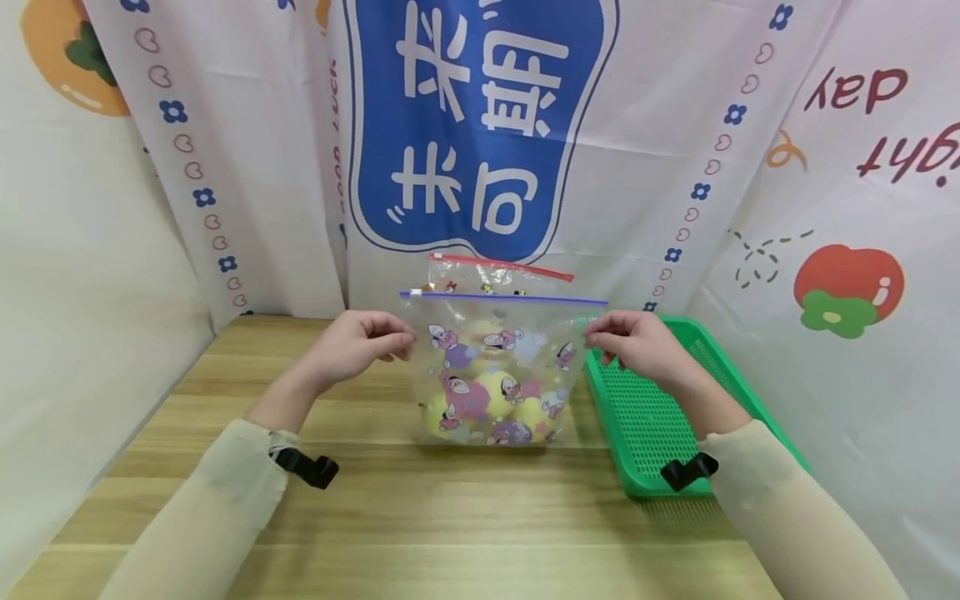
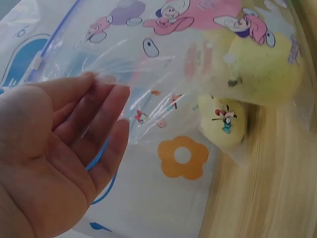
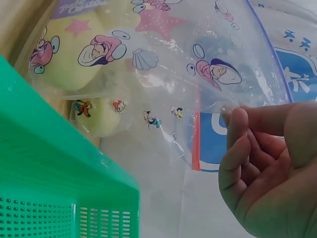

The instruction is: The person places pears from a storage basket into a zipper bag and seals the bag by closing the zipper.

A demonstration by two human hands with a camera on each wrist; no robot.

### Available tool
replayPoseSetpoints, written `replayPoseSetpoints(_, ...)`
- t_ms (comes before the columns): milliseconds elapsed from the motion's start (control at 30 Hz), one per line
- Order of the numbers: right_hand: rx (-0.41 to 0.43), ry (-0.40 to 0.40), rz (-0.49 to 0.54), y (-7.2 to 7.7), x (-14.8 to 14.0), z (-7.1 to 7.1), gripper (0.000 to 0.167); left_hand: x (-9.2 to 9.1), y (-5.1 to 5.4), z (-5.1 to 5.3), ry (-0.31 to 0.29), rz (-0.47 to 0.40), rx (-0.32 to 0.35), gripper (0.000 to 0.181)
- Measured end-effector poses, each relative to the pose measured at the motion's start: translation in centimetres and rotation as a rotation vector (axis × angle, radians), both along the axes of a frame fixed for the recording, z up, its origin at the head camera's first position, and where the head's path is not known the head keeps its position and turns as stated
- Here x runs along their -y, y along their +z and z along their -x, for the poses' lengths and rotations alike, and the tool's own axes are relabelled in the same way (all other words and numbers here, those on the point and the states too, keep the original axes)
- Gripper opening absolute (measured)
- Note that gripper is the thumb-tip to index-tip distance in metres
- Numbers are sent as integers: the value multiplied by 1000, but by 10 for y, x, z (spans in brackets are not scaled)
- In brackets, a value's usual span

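Note:
A see-through zip bag (image 1: 468, 396) printed with pink cartoon figures stands upright on the table. Its blue-purple zip strip (image 1: 510, 297) looks closed along the top, the white slider at the left end. Yellow round fruits (image 2: 265, 67) show through its lower half; their exact kind is blurred by the plastic. My left hand (image 1: 363, 343) pinches the bag's left edge below the zip between thumb and fingers. Opposite it, my right hand (image 1: 641, 346) pinches the right edge. Close behind stands a second zip bag (image 1: 442, 271) with a red strip, also holding yellow fruit (image 3: 99, 119).
A green perforated plastic basket (image 1: 626, 467) sits to the right, under my right forearm. The wooden tabletop (image 1: 450, 533) extends in front of the bags. Printed cloth (image 1: 285, 192) hangs behind them and along both sides.

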State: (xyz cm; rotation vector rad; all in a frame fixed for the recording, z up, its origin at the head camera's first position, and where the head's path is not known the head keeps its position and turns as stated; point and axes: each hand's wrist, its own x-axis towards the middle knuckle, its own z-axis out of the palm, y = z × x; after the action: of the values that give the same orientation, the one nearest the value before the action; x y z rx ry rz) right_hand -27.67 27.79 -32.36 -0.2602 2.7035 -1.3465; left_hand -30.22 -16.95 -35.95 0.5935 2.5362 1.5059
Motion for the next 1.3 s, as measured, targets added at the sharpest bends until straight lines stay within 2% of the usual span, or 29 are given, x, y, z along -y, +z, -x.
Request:
replayPoseSetpoints(133,50,-34,-30,-3,5,18,26,-10,-3,18,80,-18,59,34)
replayPoseSetpoints(367,129,-117,-33,-11,24,61,27,-24,-15,48,261,-91,163,33)
replayPoseSetpoints(533,179,-187,-39,-13,34,84,26,-30,-23,63,328,-163,220,34)
replayPoseSetpoints(667,220,-231,10,-18,40,95,28,-37,-28,73,366,-251,277,34)
replayPoseSetpoints(867,246,-295,107,-26,44,103,29,-46,-31,76,396,-382,333,37)
replayPoseSetpoints(1067,249,-313,92,-25,43,101,32,-46,-29,74,387,-379,341,39)
replayPoseSetpoints(1300,264,-258,73,-25,32,92,37,-43,-31,72,370,-411,354,40)
